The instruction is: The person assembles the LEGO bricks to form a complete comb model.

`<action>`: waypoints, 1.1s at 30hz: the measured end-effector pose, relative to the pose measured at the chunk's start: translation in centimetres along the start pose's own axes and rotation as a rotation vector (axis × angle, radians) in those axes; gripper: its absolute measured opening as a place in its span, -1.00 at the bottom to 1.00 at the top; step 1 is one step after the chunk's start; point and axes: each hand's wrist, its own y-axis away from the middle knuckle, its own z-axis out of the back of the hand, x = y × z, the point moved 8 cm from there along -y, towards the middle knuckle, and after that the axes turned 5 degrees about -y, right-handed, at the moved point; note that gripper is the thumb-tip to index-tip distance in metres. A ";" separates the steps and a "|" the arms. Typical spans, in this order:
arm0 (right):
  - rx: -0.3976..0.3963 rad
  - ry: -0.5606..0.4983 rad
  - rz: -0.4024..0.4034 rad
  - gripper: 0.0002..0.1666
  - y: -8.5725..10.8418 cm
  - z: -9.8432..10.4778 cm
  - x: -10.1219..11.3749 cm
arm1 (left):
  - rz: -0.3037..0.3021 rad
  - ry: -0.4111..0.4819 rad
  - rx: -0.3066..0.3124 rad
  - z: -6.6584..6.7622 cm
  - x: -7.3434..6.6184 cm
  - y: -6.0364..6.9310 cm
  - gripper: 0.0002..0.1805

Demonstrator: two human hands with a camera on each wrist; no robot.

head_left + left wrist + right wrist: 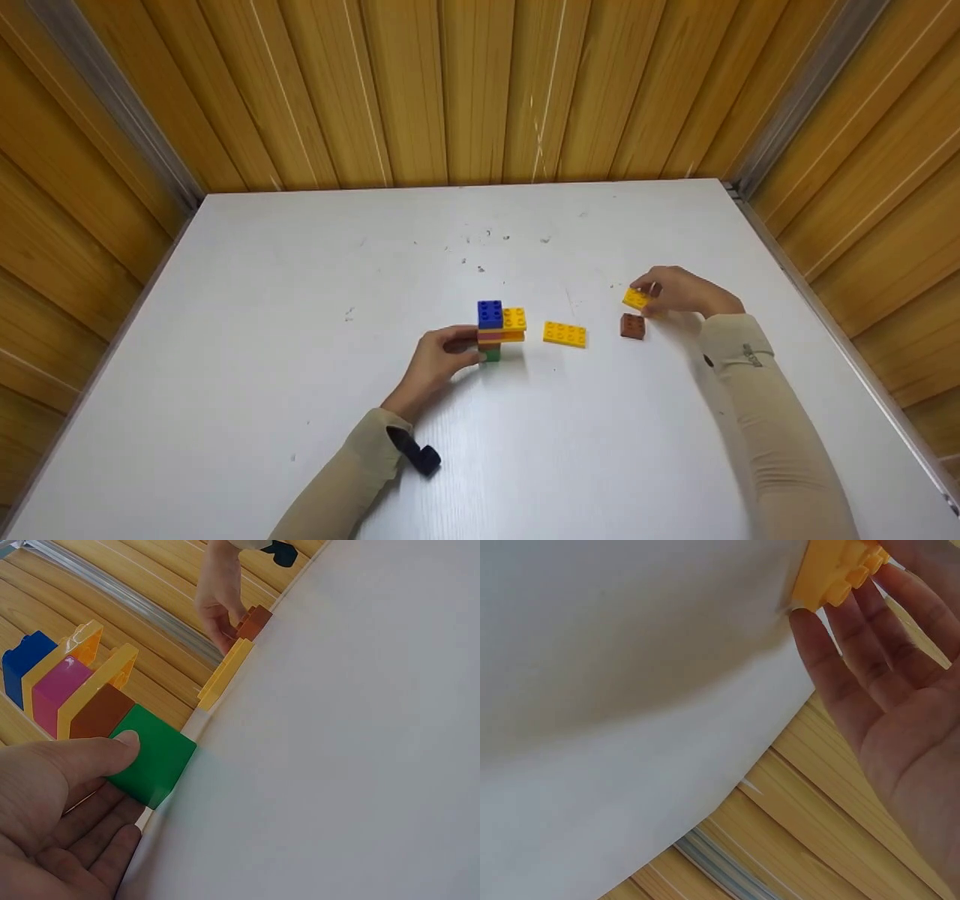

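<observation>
Six pieces high, the tower [495, 330] sits near the middle of the bench [225, 315], its green base block [161, 757] pinched by the left grip [435, 361]. The right grip [682, 290] pinches a yellow brick [636, 298] beside a brown brick [632, 325]. All should be light, stiff and smooth; hold the yellow brick by its edges and steady the overhanging tower low down.

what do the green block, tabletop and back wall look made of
Green block: likely hard plastic, smooth, evenly coloured, crisp-edged. Tabletop: perhaps coated board, given its smooth, faintly reflective white. Back wall: shiny grained panels, either real wood or printed imitation.
</observation>
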 end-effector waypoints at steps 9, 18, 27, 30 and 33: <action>0.012 -0.003 -0.030 -0.47 -0.4 -0.1 0.4 | -0.014 -0.008 -0.002 0.0 -0.1 0.0 -0.51; 0.005 -0.025 -0.006 -0.49 -1.0 -0.4 0.9 | -0.018 -0.006 0.000 0.0 -0.1 0.1 -0.52; -0.015 -0.036 0.045 -0.46 -1.5 -0.2 2.4 | -0.001 -0.001 -0.003 0.0 0.0 0.1 -0.53; -0.014 -0.027 0.075 -0.45 -1.6 -0.3 3.2 | 0.000 -0.002 0.000 0.0 0.0 0.1 -0.52; -0.024 -0.023 0.135 -0.46 -1.5 -0.1 4.3 | -0.001 -0.002 0.002 0.0 0.0 0.2 -0.53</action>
